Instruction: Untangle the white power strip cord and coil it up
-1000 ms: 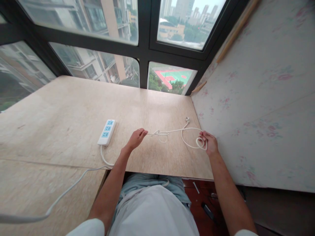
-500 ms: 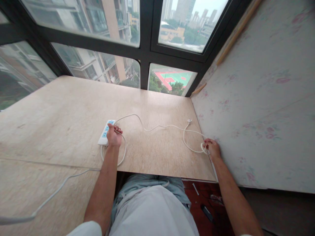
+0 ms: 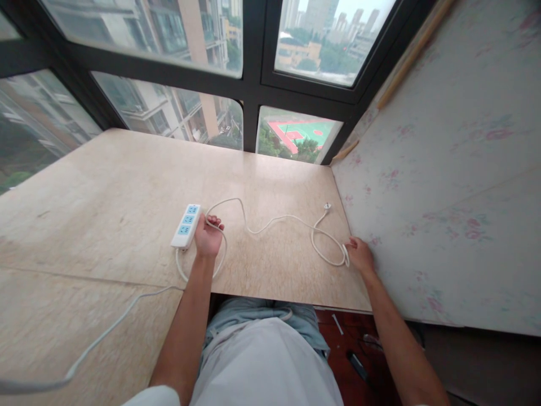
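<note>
A white power strip (image 3: pixel 186 226) with blue sockets lies on the beige stone ledge (image 3: pixel 127 186). Right beside it my left hand (image 3: pixel 208 237) is curled round a thin white cable (image 3: pixel 270 221). That cable runs rightward across the ledge, past a small white plug (image 3: pixel 326 207), into a loop. My right hand (image 3: pixel 360 255) rests at the ledge's right side, fingers closed on the loop's end. The strip's own thicker cord (image 3: pixel 105 332) trails off to the lower left.
Dark-framed windows (image 3: pixel 249 84) stand behind the ledge. A floral-patterned panel (image 3: pixel 443 186) walls off the right side. Below the ledge's front edge is dark red floor (image 3: pixel 346 349) with small items lying on it.
My left hand carried the thin cable from the middle of the ledge over to the power strip, stretching it out. My right hand stayed on the loop, which shrank and lies flatter.
</note>
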`<state>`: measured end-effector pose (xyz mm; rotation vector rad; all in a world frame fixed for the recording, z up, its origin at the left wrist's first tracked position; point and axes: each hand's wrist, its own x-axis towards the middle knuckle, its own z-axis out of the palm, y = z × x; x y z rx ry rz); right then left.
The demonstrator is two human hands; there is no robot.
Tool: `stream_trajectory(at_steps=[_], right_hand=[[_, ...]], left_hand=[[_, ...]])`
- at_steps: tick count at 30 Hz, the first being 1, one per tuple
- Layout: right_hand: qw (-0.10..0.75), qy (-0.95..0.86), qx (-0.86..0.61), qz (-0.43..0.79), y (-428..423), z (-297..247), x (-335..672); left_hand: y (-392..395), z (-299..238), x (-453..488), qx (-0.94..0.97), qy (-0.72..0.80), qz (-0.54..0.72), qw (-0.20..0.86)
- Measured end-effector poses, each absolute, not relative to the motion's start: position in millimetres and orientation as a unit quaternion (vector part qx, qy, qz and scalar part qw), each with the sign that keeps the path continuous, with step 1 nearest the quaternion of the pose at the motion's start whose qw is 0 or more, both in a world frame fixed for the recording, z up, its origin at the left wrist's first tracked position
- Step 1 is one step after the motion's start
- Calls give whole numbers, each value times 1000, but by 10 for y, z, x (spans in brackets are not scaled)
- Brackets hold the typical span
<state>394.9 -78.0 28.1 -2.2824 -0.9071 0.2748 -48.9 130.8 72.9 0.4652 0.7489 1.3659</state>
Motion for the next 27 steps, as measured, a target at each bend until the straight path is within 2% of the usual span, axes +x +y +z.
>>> stream_trajectory(at_steps=[7, 13, 19, 23, 27], right_hand=[[328, -525, -785, -1, -660, 573, 3437], [320, -636, -698, 78, -390, 547, 2670], [314, -688, -632, 168, -178, 368, 2036], [301, -713, -613, 161, -102, 280, 1857], [234, -721, -641, 120, -80, 241, 1940]], left_hand=[[1126, 846, -266, 277, 312, 602, 681], [949, 929, -11, 350, 303, 589, 662], [718, 772, 211, 446, 306, 546, 640], [581, 637, 297, 511, 297, 484, 646], [546, 586, 304, 577, 317, 446, 607]])
